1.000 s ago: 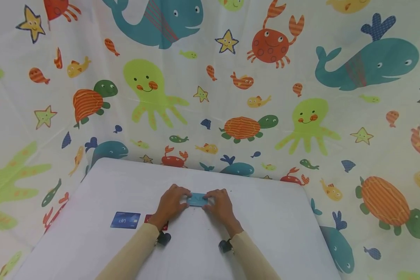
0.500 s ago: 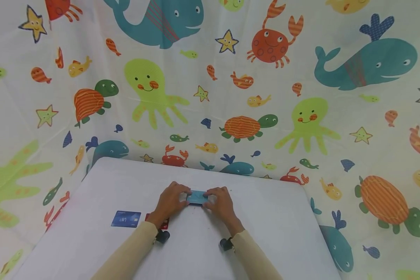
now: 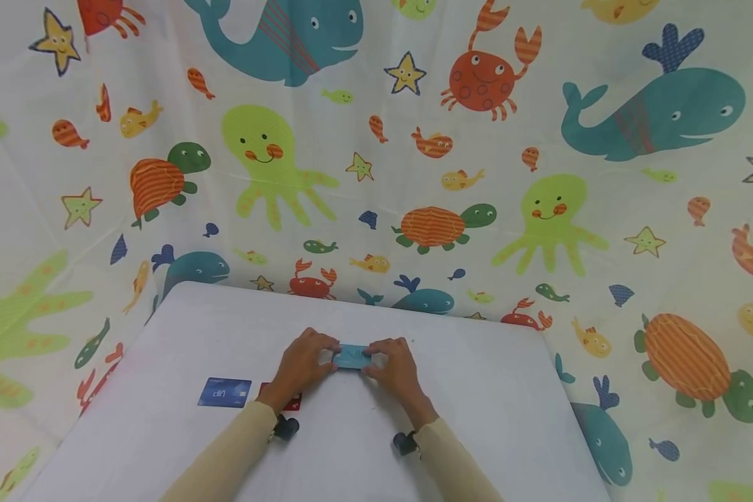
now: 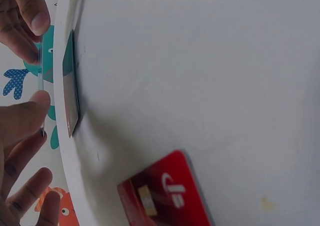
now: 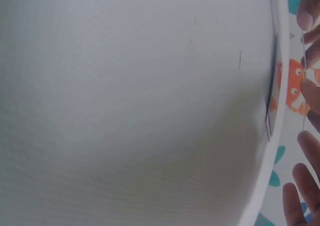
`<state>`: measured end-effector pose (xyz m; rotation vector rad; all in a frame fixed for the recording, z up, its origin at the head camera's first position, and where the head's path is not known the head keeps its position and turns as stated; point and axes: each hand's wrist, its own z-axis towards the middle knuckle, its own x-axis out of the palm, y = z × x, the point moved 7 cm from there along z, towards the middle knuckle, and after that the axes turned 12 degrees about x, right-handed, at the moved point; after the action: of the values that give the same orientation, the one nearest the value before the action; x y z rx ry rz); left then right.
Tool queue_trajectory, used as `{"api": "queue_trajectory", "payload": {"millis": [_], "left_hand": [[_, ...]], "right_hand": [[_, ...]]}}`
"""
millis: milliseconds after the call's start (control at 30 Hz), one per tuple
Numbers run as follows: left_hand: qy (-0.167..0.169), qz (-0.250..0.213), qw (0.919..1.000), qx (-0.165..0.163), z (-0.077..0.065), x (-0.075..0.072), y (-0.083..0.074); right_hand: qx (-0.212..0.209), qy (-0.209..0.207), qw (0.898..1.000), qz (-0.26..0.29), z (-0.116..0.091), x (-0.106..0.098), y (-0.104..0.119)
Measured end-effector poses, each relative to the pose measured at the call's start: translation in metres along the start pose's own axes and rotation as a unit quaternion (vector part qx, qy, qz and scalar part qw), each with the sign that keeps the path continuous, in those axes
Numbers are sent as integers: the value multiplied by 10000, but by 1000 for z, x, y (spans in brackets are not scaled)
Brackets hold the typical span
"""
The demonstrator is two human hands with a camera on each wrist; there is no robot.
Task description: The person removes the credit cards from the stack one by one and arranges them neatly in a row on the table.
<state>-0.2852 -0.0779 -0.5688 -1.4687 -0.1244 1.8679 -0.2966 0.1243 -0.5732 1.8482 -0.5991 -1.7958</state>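
A light blue card (image 3: 352,356) is held between my two hands in the head view. At its left end, my left hand (image 3: 302,364) pinches it between thumb and fingers. The other end is pinched by my right hand (image 3: 397,369). The left wrist view shows the held card edge-on as a thin clear-looking strip (image 4: 41,78), raised off the table. Below it, another card (image 4: 70,85) lies on the white surface, seen at a steep slant; the head view mostly hides it. A red card (image 4: 167,193) lies near my left wrist, partly covered by that arm in the head view.
A blue card (image 3: 224,392) lies flat to the left of the red one. The white table (image 3: 489,411) ends at a far edge against a curtain (image 3: 376,195) printed with sea animals. Small dark wrist cameras (image 3: 405,442) sit below both hands.
Both hands and the light blue card have shifted only slightly. A darker strip shows along the card's near edge. The blue and red cards stay in place.
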Motion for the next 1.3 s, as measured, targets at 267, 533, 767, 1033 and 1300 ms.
{"api": "queue_trajectory", "payload": {"millis": [267, 533, 767, 1033, 1300], "left_hand": [[117, 74, 9999, 19, -6, -5, -2], [173, 99, 9998, 18, -11, -10, -7], [209, 195, 9995, 102, -17, -13, -11], [199, 200, 9995, 120, -25, -17, -12], [268, 226, 9993, 148, -36, -24, -16]], "right_hand": [[-134, -55, 9999, -58, -7, -2, 3], [-19, 1, 10000, -15, -14, -1, 2], [-93, -77, 9999, 16, -24, -3, 5], [-137, -64, 9999, 47, -35, -6, 11], [-94, 89, 9999, 55, -44, -1, 13]]}}
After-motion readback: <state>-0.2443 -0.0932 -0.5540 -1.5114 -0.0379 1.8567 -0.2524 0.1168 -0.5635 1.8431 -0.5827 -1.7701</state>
